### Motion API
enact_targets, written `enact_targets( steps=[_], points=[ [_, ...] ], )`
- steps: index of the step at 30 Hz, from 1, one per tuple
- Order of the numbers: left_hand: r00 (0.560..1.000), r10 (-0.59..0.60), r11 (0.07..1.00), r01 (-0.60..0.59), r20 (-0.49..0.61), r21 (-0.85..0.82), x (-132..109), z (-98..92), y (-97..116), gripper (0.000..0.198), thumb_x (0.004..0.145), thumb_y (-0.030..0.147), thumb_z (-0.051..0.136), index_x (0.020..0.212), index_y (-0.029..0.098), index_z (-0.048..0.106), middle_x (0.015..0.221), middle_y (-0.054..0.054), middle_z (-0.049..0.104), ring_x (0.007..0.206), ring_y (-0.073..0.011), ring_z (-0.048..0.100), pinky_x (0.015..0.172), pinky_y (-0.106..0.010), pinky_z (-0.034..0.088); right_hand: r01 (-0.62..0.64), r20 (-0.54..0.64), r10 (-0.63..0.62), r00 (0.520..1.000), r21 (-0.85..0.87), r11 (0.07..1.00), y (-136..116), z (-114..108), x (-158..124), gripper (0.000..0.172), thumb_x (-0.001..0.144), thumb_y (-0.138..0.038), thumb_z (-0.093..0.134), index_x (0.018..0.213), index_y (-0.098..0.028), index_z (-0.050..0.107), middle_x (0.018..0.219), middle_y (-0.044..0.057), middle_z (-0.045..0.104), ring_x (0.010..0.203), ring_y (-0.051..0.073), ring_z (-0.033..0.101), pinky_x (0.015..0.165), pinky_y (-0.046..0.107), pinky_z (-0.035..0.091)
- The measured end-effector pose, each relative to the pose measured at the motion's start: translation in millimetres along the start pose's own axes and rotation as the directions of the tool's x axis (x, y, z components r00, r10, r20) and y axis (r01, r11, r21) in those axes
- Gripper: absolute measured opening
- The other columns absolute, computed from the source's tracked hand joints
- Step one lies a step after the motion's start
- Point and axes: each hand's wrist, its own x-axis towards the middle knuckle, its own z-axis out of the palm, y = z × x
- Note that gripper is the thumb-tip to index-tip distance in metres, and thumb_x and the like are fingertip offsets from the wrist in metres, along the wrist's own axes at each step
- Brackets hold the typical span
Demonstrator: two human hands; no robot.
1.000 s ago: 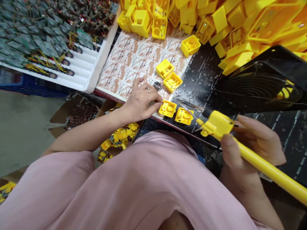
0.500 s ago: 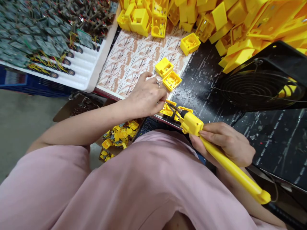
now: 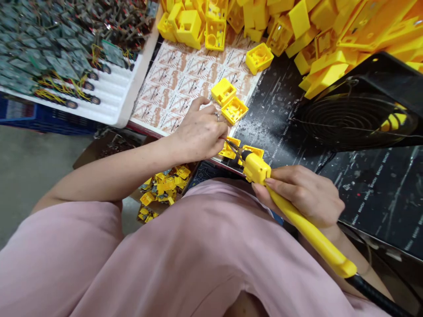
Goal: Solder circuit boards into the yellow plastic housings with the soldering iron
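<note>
My right hand [image 3: 302, 193] is wrapped round a yellow soldering iron [image 3: 294, 215] with a black cable at its rear. The iron's thin metal tip points left into a small open yellow plastic case [image 3: 230, 148] at the bench's front edge. My left hand [image 3: 203, 134], a ring on one finger, is closed over the left side of that case. Its fingertips are bent down close to the tip, and what they pinch is hidden. A second yellow case [image 3: 254, 152] lies partly behind the iron. Just beyond my left hand sit two more yellow cases, one open [image 3: 234, 110] and one beside it [image 3: 223, 91].
A black fan [image 3: 353, 114] stands at the right. Yellow cases [image 3: 190, 26] are heaped along the back. At the left, a white foam tray [image 3: 124, 92] carries circuit boards [image 3: 59, 66] with wires. A box of yellow parts [image 3: 168, 185] is below the bench edge.
My right hand has moved the soldering iron a little to the left, its tip now farther into the case by my left hand. The left hand has stayed nearly still.
</note>
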Motion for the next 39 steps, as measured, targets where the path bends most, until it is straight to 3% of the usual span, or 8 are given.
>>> enact_targets(
  steps=[7, 13, 16, 19, 24, 29, 35, 39],
  points=[
    [1.0, 0.019, 1.0, -0.019, 0.019, 0.003, -0.8, 1.7, -5.3, 0.024, 0.087, 0.03, 0.054, 0.079, 0.026, 0.076, 0.079, -0.003, 0.074, 0.108, -0.0315, 0.067, 0.12, -0.066, 0.034, -0.076, 0.082, 0.08, 0.993, -0.048, 0.996, -2.3, -15.2, 3.1, 0.016, 0.093, -0.015, 0.076, 0.087, -0.024, 0.063, 0.075, -0.001, 0.074, 0.061, 0.011, 0.07, 0.051, 0.021, 0.052],
    [1.0, 0.02, 0.999, -0.021, 0.017, 0.044, 1.3, 0.1, -2.6, 0.022, 0.087, 0.028, 0.055, 0.076, 0.024, 0.074, 0.075, -0.003, 0.072, 0.1, -0.0291, 0.068, 0.116, -0.062, 0.041, -0.202, -0.054, 0.202, 0.978, 0.014, 0.979, -3.0, -11.4, -13.2, 0.028, 0.084, -0.011, 0.086, 0.094, -0.024, 0.064, 0.08, -0.002, 0.074, 0.068, 0.014, 0.073, 0.058, 0.024, 0.06],
    [0.997, 0.043, 0.992, -0.05, 0.059, 0.117, 0.2, -6.0, -2.0, 0.027, 0.092, 0.03, 0.053, 0.078, 0.023, 0.075, 0.076, -0.004, 0.072, 0.098, -0.0279, 0.068, 0.116, -0.06, 0.043, -0.27, -0.123, 0.27, 0.955, 0.013, 0.963, -1.7, -6.7, -20.7, 0.03, 0.088, -0.015, 0.083, 0.112, -0.028, 0.07, 0.088, -0.001, 0.078, 0.069, 0.017, 0.075, 0.061, 0.03, 0.064],
    [0.99, 0.105, 0.984, -0.118, 0.097, 0.133, -6.3, -9.9, -5.0, 0.039, 0.103, 0.036, 0.046, 0.085, 0.025, 0.079, 0.082, -0.004, 0.076, 0.097, -0.0275, 0.067, 0.119, -0.061, 0.042, -0.362, -0.177, 0.355, 0.918, -0.013, 0.932, -1.5, -6.5, -26.6, 0.053, 0.088, -0.019, 0.085, 0.136, -0.034, 0.067, 0.098, 0.0, 0.082, 0.071, 0.02, 0.077, 0.062, 0.035, 0.065],
    [0.995, 0.03, 0.999, -0.029, -0.091, 0.017, -19.6, 0.2, -11.3, 0.028, 0.105, 0.038, 0.053, 0.1, 0.028, 0.079, 0.09, -0.002, 0.077, 0.095, -0.0231, 0.066, 0.119, -0.057, 0.044, -0.397, -0.15, 0.407, 0.901, 0.095, 0.913, -0.3, -10.1, -31.2, 0.044, 0.089, -0.021, 0.084, 0.129, -0.036, 0.072, 0.096, 0.0, 0.081, 0.071, 0.022, 0.076, 0.057, 0.036, 0.062],
    [0.992, 0.013, 0.998, -0.02, -0.126, -0.059, -26.1, 3.5, -11.0, 0.023, 0.101, 0.032, 0.057, 0.09, 0.028, 0.077, 0.09, -0.001, 0.076, 0.097, -0.023, 0.067, 0.122, -0.06, 0.04, -0.306, -0.054, 0.321, 0.946, 0.183, 0.934, 2.3, -10.5, -28.8, 0.033, 0.084, -0.007, 0.083, 0.105, -0.029, 0.072, 0.083, -0.001, 0.077, 0.072, 0.02, 0.075, 0.054, 0.031, 0.061],
    [0.994, 0.018, 0.996, -0.027, -0.109, -0.081, -34.6, -0.9, -0.5, 0.023, 0.097, 0.029, 0.056, 0.085, 0.024, 0.075, 0.09, -0.003, 0.074, 0.098, -0.024, 0.065, 0.115, -0.057, 0.045, -0.19, -0.026, 0.196, 0.98, 0.145, 0.971, 7.3, -12.6, -20.0, 0.037, 0.089, -0.017, 0.082, 0.122, -0.026, 0.07, 0.09, 0.002, 0.08, 0.071, 0.02, 0.076, 0.057, 0.031, 0.065],
    [0.997, 0.028, 1.0, -0.027, -0.075, 0.005, -31.8, 2.0, 5.4, 0.024, 0.095, 0.027, 0.053, 0.082, 0.023, 0.073, 0.09, -0.004, 0.072, 0.101, -0.0253, 0.064, 0.111, -0.056, 0.048, -0.133, 0.051, 0.126, 0.991, 0.148, 0.98, 9.1, -13.7, -16.7, 0.017, 0.09, -0.018, 0.081, 0.1, -0.025, 0.068, 0.076, 0.0, 0.075, 0.062, 0.016, 0.073, 0.048, 0.024, 0.055]
  ],
)
